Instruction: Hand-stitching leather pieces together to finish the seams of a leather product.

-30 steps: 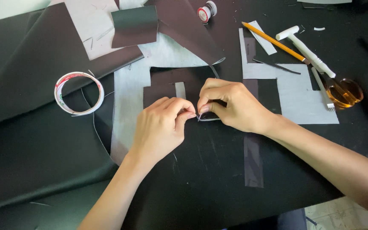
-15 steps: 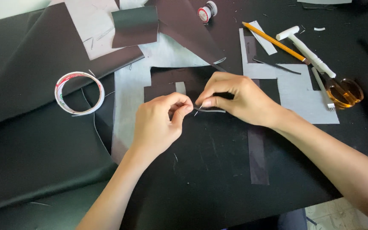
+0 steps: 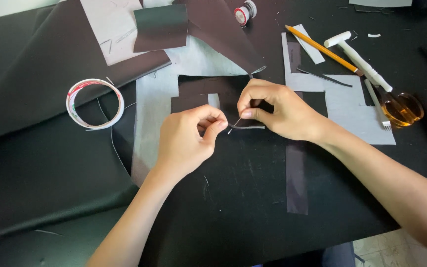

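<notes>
My left hand (image 3: 189, 138) is closed in a pinch at the middle of the black work surface (image 3: 253, 207), thumb and fingers pressed together on something too thin to see clearly. My right hand (image 3: 277, 109) sits just to its right and pinches a thin needle (image 3: 233, 124) together with the edge of a small dark leather piece (image 3: 248, 127). The two hands are a few centimetres apart. Under and behind them lies a dark brown cut leather piece (image 3: 198, 91) on pale grey paper (image 3: 149, 113).
A roll of white tape (image 3: 95, 103) lies left. A thread spool (image 3: 245, 11) sits at the top. A pencil (image 3: 322, 48), a white-handled tool (image 3: 359, 59), a pronged tool (image 3: 379, 111) and an amber round object (image 3: 404, 109) lie right. A dark strip (image 3: 297, 178) runs below my right wrist.
My hands have drawn slightly apart, the left moving down and left. The needle tip now shows between them.
</notes>
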